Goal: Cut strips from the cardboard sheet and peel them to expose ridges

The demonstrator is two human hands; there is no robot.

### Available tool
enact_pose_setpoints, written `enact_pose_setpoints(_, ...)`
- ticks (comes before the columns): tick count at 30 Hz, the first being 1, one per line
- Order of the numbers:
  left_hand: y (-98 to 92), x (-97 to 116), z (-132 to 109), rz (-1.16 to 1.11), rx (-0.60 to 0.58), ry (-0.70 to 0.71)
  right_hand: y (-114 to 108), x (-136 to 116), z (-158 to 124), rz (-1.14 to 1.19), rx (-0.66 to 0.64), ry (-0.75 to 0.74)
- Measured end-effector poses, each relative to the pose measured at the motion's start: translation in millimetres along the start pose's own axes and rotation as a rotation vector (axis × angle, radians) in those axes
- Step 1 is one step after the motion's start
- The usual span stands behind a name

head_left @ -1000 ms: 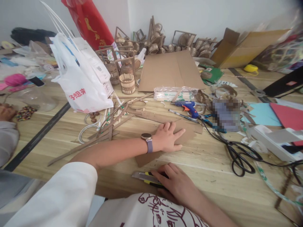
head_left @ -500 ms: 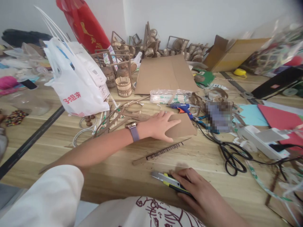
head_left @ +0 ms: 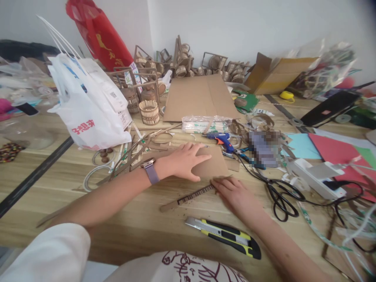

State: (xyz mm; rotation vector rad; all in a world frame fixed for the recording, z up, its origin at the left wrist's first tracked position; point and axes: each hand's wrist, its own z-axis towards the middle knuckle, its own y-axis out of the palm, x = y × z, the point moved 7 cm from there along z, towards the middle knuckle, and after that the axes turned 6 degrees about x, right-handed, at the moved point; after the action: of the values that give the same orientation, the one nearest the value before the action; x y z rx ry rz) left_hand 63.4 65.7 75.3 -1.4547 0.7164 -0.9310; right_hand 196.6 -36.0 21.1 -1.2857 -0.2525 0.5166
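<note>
My left hand [head_left: 188,161] lies spread out over a piece of brown cardboard [head_left: 210,163], fingers apart and palm down. Just in front of it, a narrow brown cardboard strip [head_left: 188,196] with a row of dark slits rests slantwise on the table. The fingers of my right hand [head_left: 233,192] are held together around the strip's right end, which they partly hide. Nearer to me, a yellow and black utility knife [head_left: 225,235] lies on the wood with its blade out, touched by neither hand.
Beyond the hands are a blue glue gun [head_left: 223,140], a pack of white sticks [head_left: 202,124] and a large cardboard sheet [head_left: 199,96]. A white plastic bag [head_left: 85,113] stands left beside small slatted buckets [head_left: 149,112]. Black-handled scissors [head_left: 283,199] and a white power strip [head_left: 314,180] lie right.
My right hand has let go of the utility knife, leaving it on the table, and has moved forward to the right end of the slitted strip. My left hand stays over the cardboard.
</note>
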Motion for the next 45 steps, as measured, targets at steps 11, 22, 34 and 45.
enact_pose_setpoints(11,16.7,-6.3,-13.6,0.0,-0.061,0.008,-57.7,32.0,-34.0,0.256,0.137,0.171)
enact_pose_setpoints(22,23.5,69.1,-21.4,-0.905,0.07,-0.103,-39.4,10.1,4.4,0.959,0.304,0.652)
enact_pose_setpoints(34,49.2,33.8,-49.6,-1.51,0.244,-0.568,-22.0,-40.4,-49.3,0.358,-0.256,0.295)
enact_pose_setpoints(45,52.3,20.6,-60.7,-1.766,0.387,-0.701,-36.1,8.4,-77.5,0.18,0.002,0.434)
